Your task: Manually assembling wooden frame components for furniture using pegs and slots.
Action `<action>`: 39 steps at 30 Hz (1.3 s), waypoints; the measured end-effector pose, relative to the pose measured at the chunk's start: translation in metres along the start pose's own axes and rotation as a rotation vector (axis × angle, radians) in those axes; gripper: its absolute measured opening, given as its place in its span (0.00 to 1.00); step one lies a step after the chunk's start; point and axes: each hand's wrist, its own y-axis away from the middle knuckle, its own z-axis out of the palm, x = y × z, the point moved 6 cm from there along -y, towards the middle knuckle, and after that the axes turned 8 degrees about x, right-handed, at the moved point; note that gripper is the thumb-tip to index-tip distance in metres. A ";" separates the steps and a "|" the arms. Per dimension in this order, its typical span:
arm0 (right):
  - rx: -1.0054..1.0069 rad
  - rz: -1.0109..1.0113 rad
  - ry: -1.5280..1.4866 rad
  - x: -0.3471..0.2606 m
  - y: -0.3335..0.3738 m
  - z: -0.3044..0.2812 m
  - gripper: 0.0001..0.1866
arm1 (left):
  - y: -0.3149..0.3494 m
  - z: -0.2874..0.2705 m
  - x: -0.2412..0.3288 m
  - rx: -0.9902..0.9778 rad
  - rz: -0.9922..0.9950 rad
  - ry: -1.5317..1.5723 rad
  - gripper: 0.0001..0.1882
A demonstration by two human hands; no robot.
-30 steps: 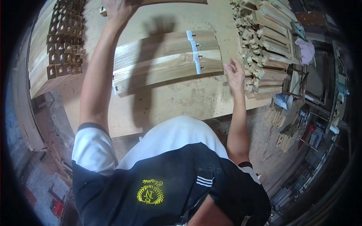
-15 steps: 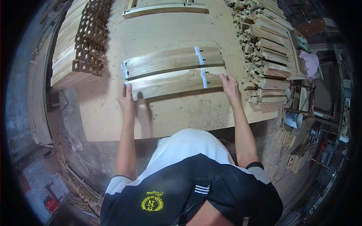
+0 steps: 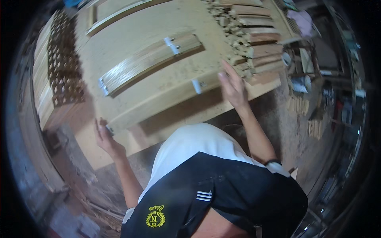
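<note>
A pale wooden board [image 3: 156,104] with a whitish-blue fitting near its right end lies slantwise between my two hands, a broad shadow under its near edge. My left hand [image 3: 108,139] is at the board's left end, thumb and fingers around the corner. At the other end my right hand [image 3: 235,88] has its thumb against the board, the fingers stretched up past it. Motion blurs both grips somewhat. Just beyond lies a stack of similar boards [image 3: 147,61], with metal-looking fittings near both ends.
Slotted wooden pieces [image 3: 45,85] are stacked at the table's left. Along the right side lies a pile of tenoned wooden pieces [image 3: 262,49]. A wooden frame [image 3: 123,16] rests at the far end of the table [image 3: 93,152]. A bucket [image 3: 301,84] stands beyond the right edge.
The near board has come away from the other boards toward me, its left end moving most. Both hands have moved with it, and the whole view has turned and shifted.
</note>
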 end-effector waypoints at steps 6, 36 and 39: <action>-0.065 0.025 0.255 0.049 -0.054 0.051 0.43 | -0.063 0.039 -0.059 -0.141 -0.133 -0.081 0.26; 1.068 0.563 -0.440 0.106 -0.002 -0.182 0.14 | 0.092 0.148 0.008 -0.786 0.771 -0.885 0.54; 0.779 0.414 -0.832 0.094 0.027 -0.178 0.13 | 0.092 0.146 0.009 -0.776 0.697 -0.772 0.51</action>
